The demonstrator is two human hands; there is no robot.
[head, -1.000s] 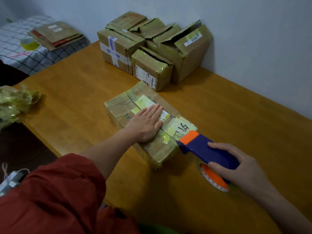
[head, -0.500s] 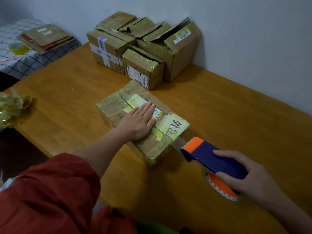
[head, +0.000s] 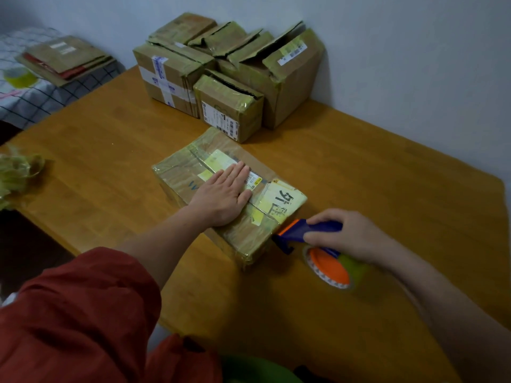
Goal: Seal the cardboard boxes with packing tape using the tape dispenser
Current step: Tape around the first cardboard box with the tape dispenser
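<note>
left hand (head: 221, 196) lies flat, fingers straight, pressing on top of the cardboard box (head: 179, 178) in the middle of the table (head: 387, 172). at the box's near right end the tape dispenser (head: 293, 233) points its nose at the side, seemingly touching it (its orange roll (head: 329, 268) sits low by the table). right hand (head: 348, 236) grips its blue handle.

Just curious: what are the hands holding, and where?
The right hand grips the tape dispenser by its blue handle; the left hand lies flat on the box.
</note>
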